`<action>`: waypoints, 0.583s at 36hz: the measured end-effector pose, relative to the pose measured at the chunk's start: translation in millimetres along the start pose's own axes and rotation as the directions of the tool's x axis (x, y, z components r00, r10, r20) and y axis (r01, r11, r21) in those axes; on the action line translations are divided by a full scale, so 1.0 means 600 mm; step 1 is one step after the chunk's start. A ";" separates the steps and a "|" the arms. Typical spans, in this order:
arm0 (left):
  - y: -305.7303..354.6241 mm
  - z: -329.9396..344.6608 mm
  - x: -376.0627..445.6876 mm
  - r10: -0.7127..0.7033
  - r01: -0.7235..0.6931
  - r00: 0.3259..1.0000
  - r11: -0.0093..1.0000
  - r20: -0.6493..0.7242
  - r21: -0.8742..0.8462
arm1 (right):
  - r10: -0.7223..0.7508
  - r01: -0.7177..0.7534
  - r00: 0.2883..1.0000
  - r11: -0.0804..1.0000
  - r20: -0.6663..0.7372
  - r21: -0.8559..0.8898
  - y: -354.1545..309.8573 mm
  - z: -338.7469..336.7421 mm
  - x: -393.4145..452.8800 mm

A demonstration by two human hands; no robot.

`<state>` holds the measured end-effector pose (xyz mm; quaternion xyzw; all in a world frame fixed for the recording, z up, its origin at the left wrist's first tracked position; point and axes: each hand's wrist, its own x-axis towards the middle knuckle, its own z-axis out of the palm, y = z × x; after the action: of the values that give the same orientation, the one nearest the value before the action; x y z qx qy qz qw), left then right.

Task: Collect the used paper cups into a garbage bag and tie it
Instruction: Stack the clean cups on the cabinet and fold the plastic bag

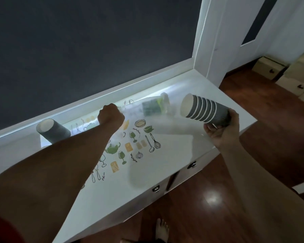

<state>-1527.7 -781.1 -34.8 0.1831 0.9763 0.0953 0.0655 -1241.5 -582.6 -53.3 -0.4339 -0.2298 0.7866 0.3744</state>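
Dim room; a cool strip of light along the wall washes the surface (182, 146). Motion blur smears the middle, edges bow, glare spots the floor (211, 199).

I look down on a long white cabinet top (191, 137) with small metal drawer pulls (156, 189) along its front. Behind it rises a dark slate-blue wall (86, 41), edged by a white door frame (216, 32). Glossy reddish-brown wooden floor (209, 207) reflects a light; beige cardboard boxes (270, 67) sit far right.
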 end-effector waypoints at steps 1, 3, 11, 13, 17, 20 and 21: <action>0.002 -0.001 0.001 -0.025 0.025 1.000 1.000 0.008 -0.019 | 0.007 -0.007 1.000 1.000 0.023 -0.012 0.002 0.001 -0.003; 0.004 -0.003 0.004 -0.053 0.054 0.998 0.997 0.025 -0.055 | 0.031 -0.027 0.997 0.998 0.076 -0.057 0.013 0.009 -0.010; -0.005 -0.019 -0.009 0.371 -0.379 0.924 0.863 -0.091 -0.334 | 0.155 -0.078 0.956 0.953 0.249 -0.293 0.080 0.090 -0.051; -0.007 -0.028 -0.021 0.456 -0.480 0.875 0.770 -0.164 -0.421 | 0.181 -0.095 0.948 0.946 0.262 -0.310 0.093 0.111 -0.056; -0.019 -0.062 -0.042 0.512 -0.365 0.857 0.676 0.052 -0.640 | 0.226 -0.122 0.921 0.941 0.317 -0.314 0.115 0.155 -0.071; -0.041 -0.080 -0.044 0.537 -0.334 0.831 0.693 0.148 -0.639 | 0.259 -0.159 0.896 0.946 0.362 -0.282 0.131 0.182 -0.084; -0.055 -0.088 -0.042 0.520 -0.337 0.845 0.698 0.123 -0.632 | 0.274 -0.173 0.879 0.946 0.390 -0.275 0.139 0.193 -0.091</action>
<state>-1524.7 -829.2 11.7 0.3902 0.8055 0.3771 0.2382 -1354.3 -680.8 -22.8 -0.3173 -0.3437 0.8677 0.1682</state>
